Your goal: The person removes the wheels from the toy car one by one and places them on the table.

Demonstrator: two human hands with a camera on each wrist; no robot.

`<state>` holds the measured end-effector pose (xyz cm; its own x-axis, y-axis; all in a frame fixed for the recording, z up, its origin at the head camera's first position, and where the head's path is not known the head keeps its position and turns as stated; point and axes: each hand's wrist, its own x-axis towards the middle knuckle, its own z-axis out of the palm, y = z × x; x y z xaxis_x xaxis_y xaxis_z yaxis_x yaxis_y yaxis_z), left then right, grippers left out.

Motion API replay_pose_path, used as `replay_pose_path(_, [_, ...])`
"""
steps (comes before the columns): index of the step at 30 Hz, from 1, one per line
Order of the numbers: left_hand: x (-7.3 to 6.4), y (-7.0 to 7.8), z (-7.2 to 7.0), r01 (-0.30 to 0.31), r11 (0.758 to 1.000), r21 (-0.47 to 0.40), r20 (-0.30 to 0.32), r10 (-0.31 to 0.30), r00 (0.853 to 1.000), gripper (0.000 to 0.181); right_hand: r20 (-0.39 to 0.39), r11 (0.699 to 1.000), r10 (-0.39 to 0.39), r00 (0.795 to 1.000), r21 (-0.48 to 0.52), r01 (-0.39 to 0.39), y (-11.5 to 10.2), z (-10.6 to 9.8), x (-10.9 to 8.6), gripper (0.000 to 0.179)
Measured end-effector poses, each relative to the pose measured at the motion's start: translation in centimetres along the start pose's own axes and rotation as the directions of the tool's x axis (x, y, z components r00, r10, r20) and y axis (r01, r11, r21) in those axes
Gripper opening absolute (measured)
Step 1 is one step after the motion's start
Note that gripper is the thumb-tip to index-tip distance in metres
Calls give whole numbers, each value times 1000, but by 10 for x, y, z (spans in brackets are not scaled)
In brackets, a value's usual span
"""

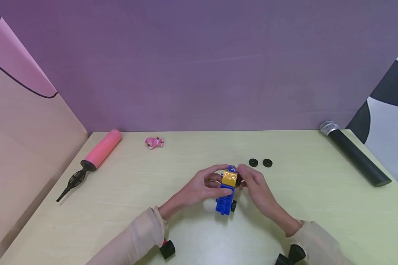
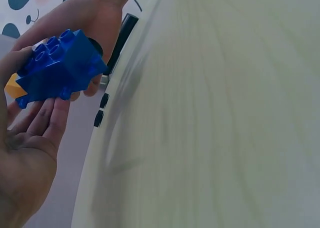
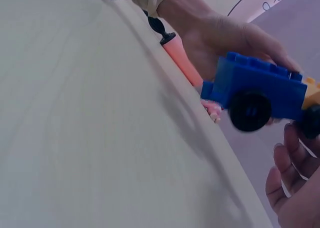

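Seating the far wheel well, I'd say, takes a straight push with the car braced from the left. The left hand grips the car above the table, thumb on top; the right hand pinches that wheel at the car's right side. Two loose wheels lie farther off, to the right.

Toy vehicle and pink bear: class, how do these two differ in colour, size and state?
The toy vehicle is blue and yellow with black wheels; the pink bear is mainly pink. The vehicle is larger than the bear. The left hand holds the vehicle, while the bear lies on the table. Both are toys.
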<state>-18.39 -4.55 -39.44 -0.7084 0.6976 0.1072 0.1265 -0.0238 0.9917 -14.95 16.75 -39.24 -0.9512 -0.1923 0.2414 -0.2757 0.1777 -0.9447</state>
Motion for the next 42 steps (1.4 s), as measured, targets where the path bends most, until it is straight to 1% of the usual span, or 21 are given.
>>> replay_pose_path(3, [-3,0,-2,6,1000,0,-38,-6,999,62,-4,999,-37,999,-18,37,3,-2,-1,45])
replay_pose_path(5, [-4,0,-3,9,1000,7,-56,-9,998,63,-8,998,-53,999,-34,52,5,-3,-2,43])
replay_pose_path(10, [-5,0,-5,16,1000,1,-72,-16,997,64,-12,997,-64,998,-45,63,11,-3,-6,28])
replay_pose_path(13, [-6,0,-6,17,1000,-10,-72,-17,997,64,-7,998,-53,999,-37,53,13,-3,-8,20])
replay_pose_path(18, [-5,-1,-7,16,1000,-11,-66,-17,998,63,8,997,-72,997,2,72,15,-3,-9,22])
replay_pose_path(29, [-5,-1,-5,-18,1000,-17,-39,17,999,61,17,993,-81,997,84,79,19,6,-10,19])
replay_pose_path(35, [-5,-3,-6,-29,999,-16,-35,29,999,60,1,992,-114,993,61,114,19,9,-12,18])
replay_pose_path(42, [-6,-3,-6,-48,999,-19,-29,47,998,61,-61,984,-171,983,43,174,19,14,-13,21])
